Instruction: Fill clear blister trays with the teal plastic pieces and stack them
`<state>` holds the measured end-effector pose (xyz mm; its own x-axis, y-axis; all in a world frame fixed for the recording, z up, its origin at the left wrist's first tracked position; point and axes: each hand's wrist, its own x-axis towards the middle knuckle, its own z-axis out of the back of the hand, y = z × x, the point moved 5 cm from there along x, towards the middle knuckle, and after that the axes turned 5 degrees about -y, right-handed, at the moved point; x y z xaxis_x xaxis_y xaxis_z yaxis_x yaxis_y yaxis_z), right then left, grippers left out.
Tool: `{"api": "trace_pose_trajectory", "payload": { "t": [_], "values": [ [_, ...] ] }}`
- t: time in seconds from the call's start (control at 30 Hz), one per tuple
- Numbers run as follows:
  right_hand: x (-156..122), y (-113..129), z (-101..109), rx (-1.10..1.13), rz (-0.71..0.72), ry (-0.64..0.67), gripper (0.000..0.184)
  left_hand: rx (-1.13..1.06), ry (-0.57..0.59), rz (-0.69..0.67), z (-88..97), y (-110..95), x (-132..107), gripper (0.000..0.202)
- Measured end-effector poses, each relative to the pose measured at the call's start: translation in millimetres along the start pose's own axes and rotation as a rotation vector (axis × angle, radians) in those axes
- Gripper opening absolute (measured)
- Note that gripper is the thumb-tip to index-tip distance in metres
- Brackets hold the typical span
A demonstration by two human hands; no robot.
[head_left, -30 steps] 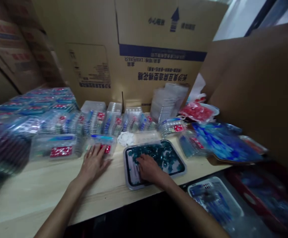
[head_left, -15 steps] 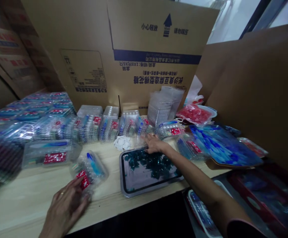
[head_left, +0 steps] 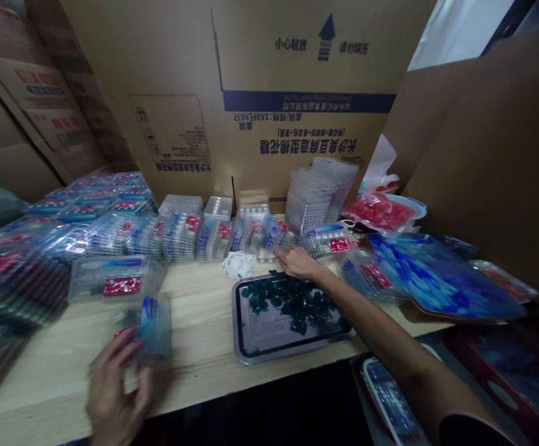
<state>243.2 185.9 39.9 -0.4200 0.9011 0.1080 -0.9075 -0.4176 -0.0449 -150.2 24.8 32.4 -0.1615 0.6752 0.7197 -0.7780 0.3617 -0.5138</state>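
My left hand, smeared by motion, has its fingers and thumb closed on the near side of a clear plastic pack. Inside that pack are a blue piece and a red packet, the latter mostly under my fingers. My right hand reaches over the far edge of a metal tray of dark green glossy pieces. Its fingers are bent together beside the filled clear packs; what lies at the fingertips is hidden. A crumpled white tissue lies left of this hand.
Another filled pack lies beyond my left hand, near stacked packs. Empty clear trays stand before a large carton. To the right are a bag of red pieces and a heap of blue pieces.
My left hand and its pack have moved left and the pack has turned more upright. My right hand's spread fingers have drawn together. The view has shifted slightly.
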Motion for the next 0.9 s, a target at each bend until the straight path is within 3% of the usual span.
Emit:
{"api": "trace_pose_trajectory", "payload": {
  "t": [0.03,0.1,0.17,0.2,0.23,0.3,0.37,0.47,0.57,0.67,0.77,0.9],
  "values": [
    [-0.5,7.4,3.7,-0.010,-0.017,-0.015,0.032,-0.132,0.030,0.131,-17.9,-18.3,-0.3,0.028],
    [-5.1,33.8,10.8,-0.016,-0.016,-0.064,0.031,-0.450,0.290,0.473,-70.5,-58.3,-5.5,0.033],
    [-16.5,72.1,18.3,0.004,0.026,-0.150,0.030,-0.823,0.444,0.814,-119.6,-97.5,-11.4,0.045],
    [-24.7,92.6,22.0,0.038,0.057,-0.194,0.029,-0.998,0.464,0.931,-139.1,-113.4,-11.9,0.048],
    [-34.3,114.0,25.3,0.091,0.132,-0.224,0.031,-1.113,0.404,0.994,-152.7,-122.8,-9.4,0.048],
    [-53.3,139.8,32.9,0.203,0.122,-0.299,0.037,-1.187,0.217,1.048,-166.0,-125.7,-4.5,0.043],
    [-67.9,145.1,37.4,0.300,0.007,-0.343,0.049,-1.165,0.152,1.046,-166.2,-121.9,-3.0,0.041],
    [-78.6,135.1,31.1,0.527,-0.137,-0.296,0.068,-1.156,0.262,1.016,-151.1,-124.1,-3.6,0.046],
    [-80.5,134.4,16.8,0.848,-0.108,-0.185,0.069,-1.226,0.359,1.023,-129.6,-133.3,-3.8,0.048],
    [-80.3,145.7,9.8,1.115,-0.061,-0.147,0.067,-1.249,0.310,1.049,-114.7,-131.9,-3.9,0.040],
    [-78.5,161.8,9.3,1.351,-0.037,-0.113,0.069,-1.230,0.233,1.055,-110.3,-121.3,-5.6,0.031],
    [-75.7,177.8,13.5,1.529,0.018,-0.096,0.070,-1.265,0.224,1.144,-112.4,-112.9,-10.1,0.033]
  ]
}}
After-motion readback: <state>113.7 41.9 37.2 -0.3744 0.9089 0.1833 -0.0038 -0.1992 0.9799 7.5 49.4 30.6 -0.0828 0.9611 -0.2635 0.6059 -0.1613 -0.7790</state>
